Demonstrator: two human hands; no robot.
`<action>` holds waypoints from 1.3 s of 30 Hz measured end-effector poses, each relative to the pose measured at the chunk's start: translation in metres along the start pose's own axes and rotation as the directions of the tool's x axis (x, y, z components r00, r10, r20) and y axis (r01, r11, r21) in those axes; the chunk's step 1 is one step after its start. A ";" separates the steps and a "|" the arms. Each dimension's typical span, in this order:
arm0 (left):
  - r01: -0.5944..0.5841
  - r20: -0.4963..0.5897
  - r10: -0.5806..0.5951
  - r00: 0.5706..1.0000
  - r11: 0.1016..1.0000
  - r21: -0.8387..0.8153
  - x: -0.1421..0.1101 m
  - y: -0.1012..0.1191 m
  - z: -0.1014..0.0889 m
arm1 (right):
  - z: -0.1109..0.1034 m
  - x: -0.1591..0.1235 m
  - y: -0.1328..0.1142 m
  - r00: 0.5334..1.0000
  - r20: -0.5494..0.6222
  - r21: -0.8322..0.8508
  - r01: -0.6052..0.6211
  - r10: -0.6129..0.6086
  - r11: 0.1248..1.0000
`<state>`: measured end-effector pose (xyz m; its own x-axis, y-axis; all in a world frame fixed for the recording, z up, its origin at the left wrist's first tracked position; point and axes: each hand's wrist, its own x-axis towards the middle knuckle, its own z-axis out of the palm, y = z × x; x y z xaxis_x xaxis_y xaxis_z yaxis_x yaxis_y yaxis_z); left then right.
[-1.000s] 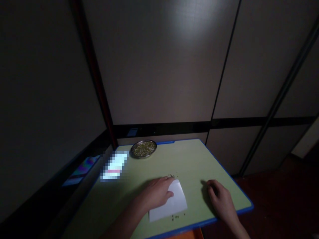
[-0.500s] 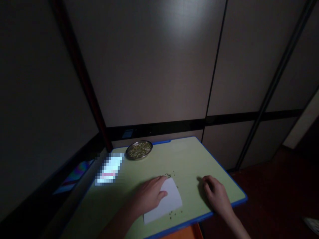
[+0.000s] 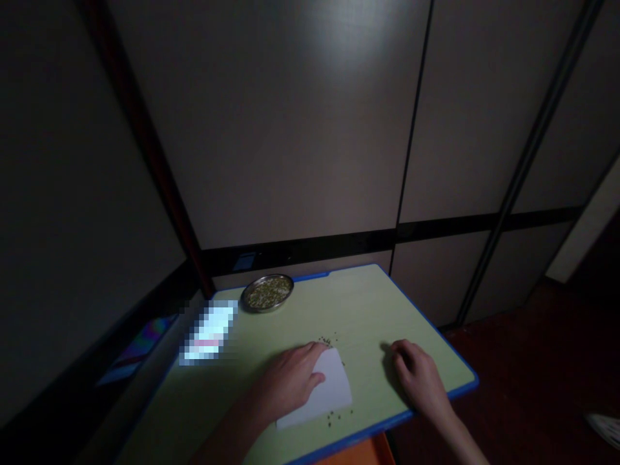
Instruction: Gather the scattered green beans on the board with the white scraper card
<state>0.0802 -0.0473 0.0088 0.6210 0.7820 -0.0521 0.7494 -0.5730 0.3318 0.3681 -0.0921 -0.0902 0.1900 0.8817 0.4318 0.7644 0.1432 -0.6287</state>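
Two bare hands are at the table: one left hand [image 3: 293,381] lies palm down and open on the paper, thumb spread from the fingers, and one right hand [image 3: 419,374] rests near the right edge with its fingers loosely curled in; whether anything is inside that curl cannot be told. Behind everything stands one tall, grey-brown panelled wall [image 3: 290,142], crossed by one glossy black horizontal band [image 3: 339,244]. One dark red floor [image 3: 523,381] shows on the right. One pale green, flat tabletop [image 3: 358,303] with a blue rim fills the middle, and one orange surface [image 3: 361,452] shows below its near edge. On the left side of the tabletop is one bright, pixelated rectangle [image 3: 210,332], its content unreadable. One white, four-sided sheet of paper [image 3: 334,391] lies flat in the near middle, partly covered by the left hand; the right hand is apart from it, farther right. One round, shiny metal plate [image 3: 268,310] sits at the far left, near the far edge, spread with many small green and pale pieces [image 3: 268,292], too many to count. Smallest are the dark grains in two groups: one far group [image 3: 328,340], too fine to count, just beyond the paper and beside the left fingertips, and one near group [image 3: 332,413] of about five, along the paper's near edge.
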 end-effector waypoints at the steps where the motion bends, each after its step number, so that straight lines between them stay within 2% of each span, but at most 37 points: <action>1: -0.005 -0.001 0.005 1.000 1.000 -0.002 0.000 0.001 0.000 | 0.000 0.000 0.000 1.000 0.007 -0.002 0.000 0.000 1.000; 17: -0.042 -0.041 0.043 0.998 0.999 0.017 -0.001 0.007 0.002 | 0.003 -0.001 0.003 0.999 0.018 -0.008 0.034 -0.034 0.999; 31: -0.042 -0.051 0.044 0.998 0.998 0.043 -0.003 0.013 0.012 | 0.001 -0.001 0.007 0.996 0.054 -0.028 0.069 -0.067 0.997; 39: -0.059 -0.004 0.059 0.998 0.998 0.005 -0.005 0.018 0.019 | 0.001 0.000 0.006 0.996 0.073 -0.048 0.047 -0.044 0.998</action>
<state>0.0943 -0.0662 -0.0026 0.6634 0.7477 -0.0288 0.7124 -0.6194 0.3299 0.3722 -0.0906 -0.0944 0.1111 0.9051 0.4105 0.8009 0.1630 -0.5762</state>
